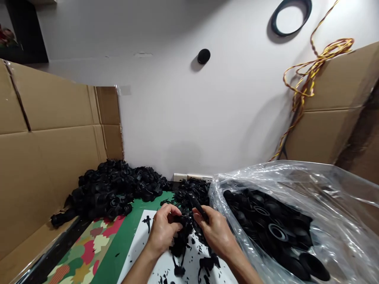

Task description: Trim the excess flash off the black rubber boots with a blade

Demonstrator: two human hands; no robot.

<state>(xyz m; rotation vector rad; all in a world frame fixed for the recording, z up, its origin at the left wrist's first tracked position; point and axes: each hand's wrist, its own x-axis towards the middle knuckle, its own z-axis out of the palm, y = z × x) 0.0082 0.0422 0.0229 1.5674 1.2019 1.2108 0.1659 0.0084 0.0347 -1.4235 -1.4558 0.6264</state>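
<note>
My left hand [162,230] is closed around a small black rubber part [184,221] held over a white sheet [139,246]. My right hand [215,230] grips a dark slim tool [197,206] whose tip points up and left, right beside that part. The two hands nearly touch. Black rubber trimmings [182,246] lie scattered on the sheet below and between them.
A heap of black rubber parts [112,189] lies at the back left against a cardboard wall [44,157]. A clear plastic bag [310,197] on the right holds several black ring-shaped parts [272,228]. A patterned green mat [97,244] covers the table. Yellow-red wire [308,75] hangs on the wall.
</note>
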